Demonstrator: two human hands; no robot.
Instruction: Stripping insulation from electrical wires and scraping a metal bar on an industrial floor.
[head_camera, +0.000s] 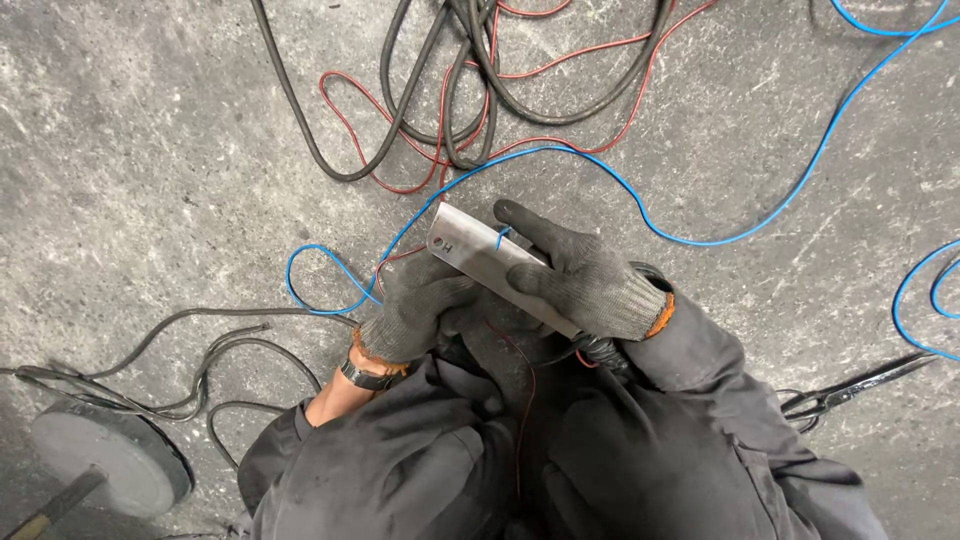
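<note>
- Grey concrete floor (150, 150) carries loose black, red and blue cables.
- Flat metal bar (495, 268) runs its long axis from upper left to lower right, held between both hands above the knees.
- Right hand (585, 275) wraps the bar's middle, closed over it.
- Left hand (415, 315) grips beneath its upper-left end (nearer the loop).
- Blue wire (500, 238) loops once around the bar.

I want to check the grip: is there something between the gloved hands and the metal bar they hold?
Nothing visible: left hand and right hand grip the metal bar directly. Only a blue wire crosses the bar.
</note>
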